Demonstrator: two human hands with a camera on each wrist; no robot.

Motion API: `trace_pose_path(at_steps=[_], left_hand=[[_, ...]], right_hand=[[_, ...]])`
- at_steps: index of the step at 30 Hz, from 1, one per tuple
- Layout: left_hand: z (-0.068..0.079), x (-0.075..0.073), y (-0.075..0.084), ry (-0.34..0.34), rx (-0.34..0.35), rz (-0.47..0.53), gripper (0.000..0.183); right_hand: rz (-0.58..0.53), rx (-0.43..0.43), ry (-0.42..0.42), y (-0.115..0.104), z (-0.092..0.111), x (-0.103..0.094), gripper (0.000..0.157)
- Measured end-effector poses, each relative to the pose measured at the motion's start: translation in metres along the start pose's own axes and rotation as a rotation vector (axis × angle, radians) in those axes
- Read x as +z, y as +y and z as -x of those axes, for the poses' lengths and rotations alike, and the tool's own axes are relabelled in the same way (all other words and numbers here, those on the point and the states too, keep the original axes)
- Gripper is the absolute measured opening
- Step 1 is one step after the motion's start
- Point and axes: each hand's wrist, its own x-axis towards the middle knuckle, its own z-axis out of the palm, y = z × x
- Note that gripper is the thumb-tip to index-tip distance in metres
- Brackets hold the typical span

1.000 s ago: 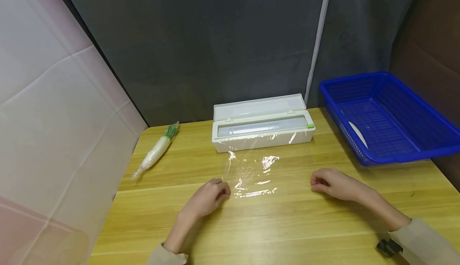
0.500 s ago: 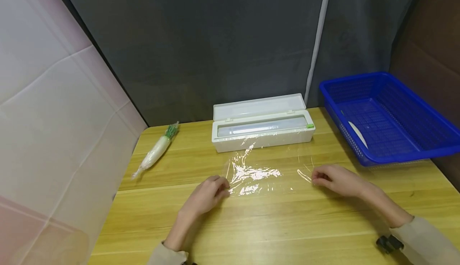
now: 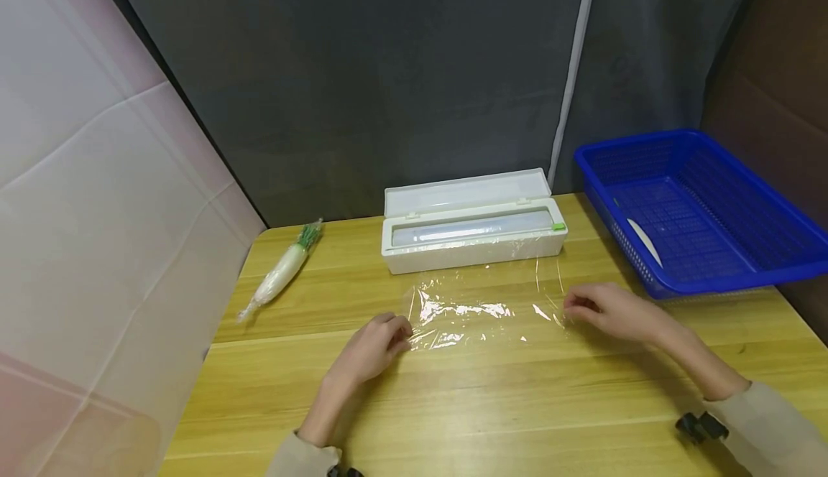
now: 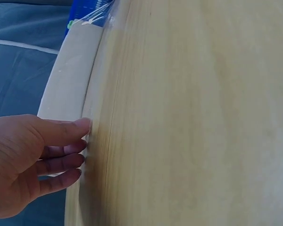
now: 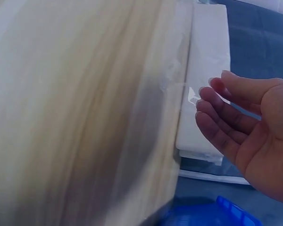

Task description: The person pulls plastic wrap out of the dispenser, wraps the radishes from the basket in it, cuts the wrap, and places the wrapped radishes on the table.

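A clear sheet of cling film (image 3: 462, 312) stretches between my two hands, just in front of a white cling film box (image 3: 475, 251). The lid stands up, and a roll (image 3: 472, 230) lies inside. My left hand (image 3: 371, 348) pinches the film's near left corner; its thumb (image 4: 82, 125) and index finger meet in the left wrist view. At the opposite corner, my right hand (image 3: 608, 309) pinches the film between thumb and index, the other fingers (image 5: 217, 122) loosely bent. A white radish (image 3: 281, 274) with green leaves, wrapped in clear film, lies at the left.
A blue plastic basket (image 3: 711, 276) stands at the table's right side, with a white elongated thing (image 3: 643, 241) inside. A dark curtain (image 3: 362, 89) hangs behind the wooden table (image 3: 491, 419); a pale panel (image 3: 116, 197) bounds the left.
Both hands have shifted slightly away from my body, towards the box, the right hand more. The film has slackened, and its glints have moved. Radish, box and basket have stayed put.
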Motion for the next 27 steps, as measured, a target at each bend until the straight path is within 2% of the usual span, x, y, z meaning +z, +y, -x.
trace_pose_path(at_steps=[17, 23, 27], left_hand=[[-0.003, -0.001, -0.001, -0.019, -0.035, 0.046, 0.02], [-0.003, -0.002, -0.001, -0.029, -0.06, 0.068, 0.022], [-0.003, -0.002, 0.0, -0.037, -0.068, 0.085, 0.022]], right_hand=[[0.088, -0.005, 0.265, -0.004, -0.006, -0.046, 0.004], [0.137, -0.013, 0.388, 0.006, -0.011, -0.059, 0.008], [0.158, 0.009, 0.437, 0.014, -0.011, -0.066, 0.011]])
